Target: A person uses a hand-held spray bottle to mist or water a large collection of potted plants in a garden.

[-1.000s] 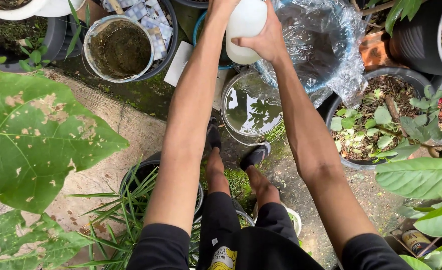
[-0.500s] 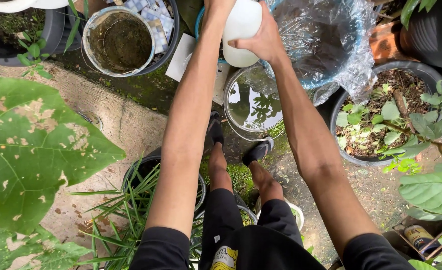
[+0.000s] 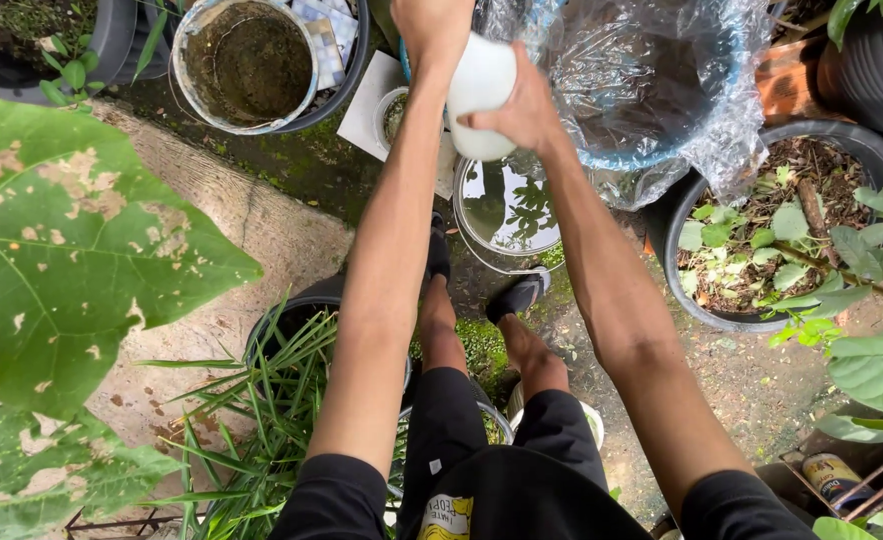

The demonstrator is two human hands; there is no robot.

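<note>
Nearest, at the lower right edge, a small cylindrical can (image 3: 829, 478) with a yellow-and-dark label lies on its side in a box; its print is too small to make out. Further out, both arms extend over a pail of clear water (image 3: 506, 210) standing on damp, mossy ground just past the feet. Right hand (image 3: 521, 108): grip clamped around the lower body of a white plastic bottle (image 3: 479, 88), tilted, held above the pail's far rim. Left hand (image 3: 431, 25): closed at the bottle's upper end, fingers mostly out of view, so whether it grips a cap I cannot tell. Judged step: bottle being opened or tipped over the pail; next move calls for a steady tilt with the mouth kept over the water. Beyond, a flat white card (image 3: 369, 102) lies on the ground, a blue tub lined with clear plastic sheet (image 3: 651, 80) sits right, and a muddy bucket (image 3: 246, 62) sits far left.
</note>
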